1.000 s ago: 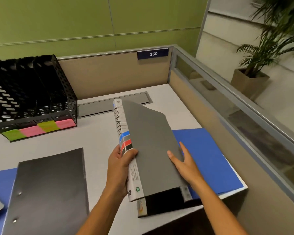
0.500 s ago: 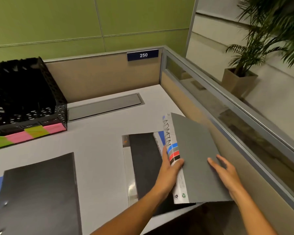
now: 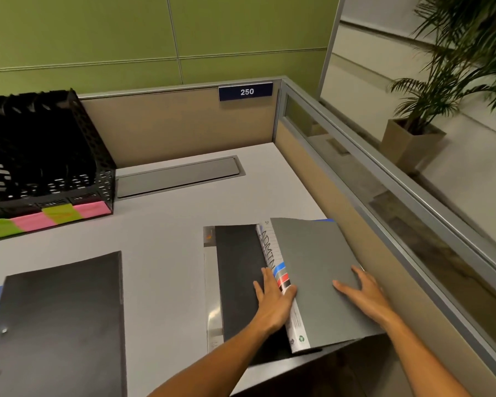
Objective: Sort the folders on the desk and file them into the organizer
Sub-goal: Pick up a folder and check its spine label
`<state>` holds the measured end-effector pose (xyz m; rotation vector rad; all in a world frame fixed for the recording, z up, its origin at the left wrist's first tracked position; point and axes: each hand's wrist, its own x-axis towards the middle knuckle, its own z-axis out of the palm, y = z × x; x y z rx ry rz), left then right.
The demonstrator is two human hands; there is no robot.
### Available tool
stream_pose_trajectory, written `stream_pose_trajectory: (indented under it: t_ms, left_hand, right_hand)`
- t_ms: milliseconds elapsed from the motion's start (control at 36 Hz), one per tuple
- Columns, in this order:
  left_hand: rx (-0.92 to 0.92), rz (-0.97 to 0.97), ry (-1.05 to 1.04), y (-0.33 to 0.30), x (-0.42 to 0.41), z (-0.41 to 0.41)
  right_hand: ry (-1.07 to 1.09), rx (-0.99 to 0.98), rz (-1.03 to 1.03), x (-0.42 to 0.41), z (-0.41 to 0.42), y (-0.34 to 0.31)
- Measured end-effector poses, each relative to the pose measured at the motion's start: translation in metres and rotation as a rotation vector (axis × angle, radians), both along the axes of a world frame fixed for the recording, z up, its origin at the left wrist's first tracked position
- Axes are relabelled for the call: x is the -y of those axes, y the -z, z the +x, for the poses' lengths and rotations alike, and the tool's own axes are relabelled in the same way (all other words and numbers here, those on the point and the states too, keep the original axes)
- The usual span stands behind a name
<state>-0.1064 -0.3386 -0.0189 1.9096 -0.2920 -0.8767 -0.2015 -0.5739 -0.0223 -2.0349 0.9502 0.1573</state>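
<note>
Close by, at the near right corner of the desk [image 3: 166,253], both hands rest on a grey folder [image 3: 318,279] with a white spine; the left hand [image 3: 272,299] holds it at the spine, thumb on the cover and fingers flat on the far side; the right hand [image 3: 361,293] lies open and flat on the cover; this folder lies partly on a black folder [image 3: 238,273], and a bit of blue shows at its far edge; at the near left lies another black folder [image 3: 60,319] on something blue; further back on the left stands the black organizer [image 3: 40,156] with pink and green labels; no folder can be seen in it, so I think the filing has hardly begun and every folder here is left to do
</note>
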Motion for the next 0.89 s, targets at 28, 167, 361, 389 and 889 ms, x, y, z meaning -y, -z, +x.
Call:
stream_pose_trajectory:
  t_ms: [28,167,361,389,889]
  left_hand:
    - [0.002,0.0,0.0,-0.001,0.002,0.0]
    - [-0.045,-0.089,-0.046,0.029,0.018,-0.001]
    - [0.05,-0.116,-0.041,0.003,0.015,-0.007]
    - [0.044,-0.128,-0.045,0.001,0.014,-0.006]
    - [-0.18,-0.332,-0.477,0.0,-0.063,0.022]
  right_hand:
    - [-0.039,-0.012,-0.015,-0.002,0.0,0.0]
    - [-0.142,-0.007,-0.072,-0.028,0.007,0.002]
    - [-0.264,0.216,-0.025,-0.102,0.017,-0.008]
    - [-0.283,0.218,-0.029,-0.109,0.018,-0.008]
    - [-0.399,0.032,-0.272,-0.123,0.025,-0.005]
